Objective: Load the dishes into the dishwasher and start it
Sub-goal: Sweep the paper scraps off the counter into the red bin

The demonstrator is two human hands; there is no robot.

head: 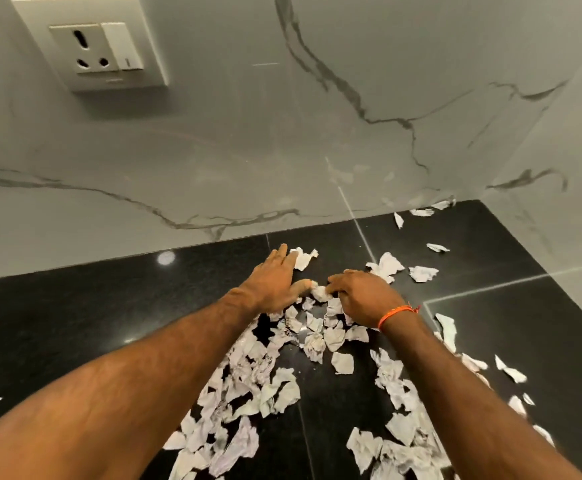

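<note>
Black polished desk (75, 341) carries torn paper scraps (317, 341); left hand (275, 285) lies flat, fingers straight, over them; right hand (359, 296) pinches one scrap (319, 292) between both hands; no dishes or dishwasher show.

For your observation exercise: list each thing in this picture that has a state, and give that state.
Left hand: open, fingers flat on the counter.
Right hand: fingers curled, pinching a paper scrap.
Paper scraps: torn, crumpled, scattered.
Socket switch: position unclear.
</note>
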